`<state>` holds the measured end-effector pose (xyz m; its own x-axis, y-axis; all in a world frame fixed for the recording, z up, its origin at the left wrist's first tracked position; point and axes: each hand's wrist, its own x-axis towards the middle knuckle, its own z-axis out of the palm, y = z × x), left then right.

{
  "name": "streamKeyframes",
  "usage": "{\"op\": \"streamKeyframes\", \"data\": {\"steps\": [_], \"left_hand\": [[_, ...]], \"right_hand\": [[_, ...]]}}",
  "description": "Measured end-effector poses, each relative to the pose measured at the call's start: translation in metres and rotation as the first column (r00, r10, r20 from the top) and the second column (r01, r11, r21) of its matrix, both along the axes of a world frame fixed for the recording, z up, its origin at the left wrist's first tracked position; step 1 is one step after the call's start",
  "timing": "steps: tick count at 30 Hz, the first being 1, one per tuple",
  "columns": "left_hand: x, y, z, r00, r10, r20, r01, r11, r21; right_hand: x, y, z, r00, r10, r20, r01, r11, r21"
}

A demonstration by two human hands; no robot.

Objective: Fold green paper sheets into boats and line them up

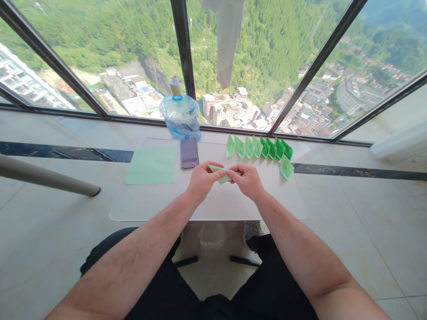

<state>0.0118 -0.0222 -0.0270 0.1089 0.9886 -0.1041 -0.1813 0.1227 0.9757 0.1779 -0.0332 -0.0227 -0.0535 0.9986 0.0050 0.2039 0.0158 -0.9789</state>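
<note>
Writing: faint marks on the phone (pixel 189 153) screen, too small to read.
Bottle (pixel 180 116): clear, bluish, near the window frame (pixel 185 49); contents hard to tell.
Folded paper (pixel 223 179): pale green, between both hands, above the table (pixel 207 206).
Left hand (pixel 202 180): fingers closed, pinching its left end.
Right hand (pixel 247 180): likewise closed, gripping its right end.
Folded shapes (pixel 258 147): green row, far right of table.
Sheet (pixel 151 165): flat, left of phone.

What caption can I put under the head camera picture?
Left hand and right hand hold folded green paper near a row of green paper shapes.
</note>
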Motion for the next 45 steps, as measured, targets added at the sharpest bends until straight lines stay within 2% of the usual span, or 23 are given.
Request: {"op": "streamKeyframes", "data": {"steps": [4,8,13,19,25,45], "left_hand": [[0.0013,-0.0002,0.0001,0.998,-0.051,0.045,0.052,0.999,-0.014],[0.001,0.0005,0.0004,0.997,-0.053,0.062,0.057,0.997,-0.057],[0.0018,-0.0001,0.0011,0.985,-0.071,0.155,0.092,0.988,-0.128],[0.0014,0.0014,-0.0041,0.991,0.04,0.131,-0.023,0.991,-0.131],[-0.0025,0.0014,-0.0014,0.989,0.026,0.148,-0.007,0.992,-0.125],[-0.003,0.0025,0.0014,0.981,0.102,0.164,-0.077,0.985,-0.152]], "right_hand": [[-0.0002,-0.0008,0.0004,0.999,0.031,-0.02,-0.031,0.999,-0.006],[0.0003,-0.0011,-0.0013,0.998,0.057,-0.021,-0.057,0.998,-0.002],[0.0,-0.0006,-0.0051,0.998,0.051,-0.041,-0.05,0.999,0.004],[-0.0032,-0.0015,-0.003,0.996,-0.024,-0.08,0.025,1.0,0.013],[-0.0038,-0.0024,-0.0007,0.996,-0.008,-0.085,0.009,1.0,0.009],[-0.0034,-0.0017,-0.0028,0.998,0.001,-0.064,0.0,1.0,0.014]]}}
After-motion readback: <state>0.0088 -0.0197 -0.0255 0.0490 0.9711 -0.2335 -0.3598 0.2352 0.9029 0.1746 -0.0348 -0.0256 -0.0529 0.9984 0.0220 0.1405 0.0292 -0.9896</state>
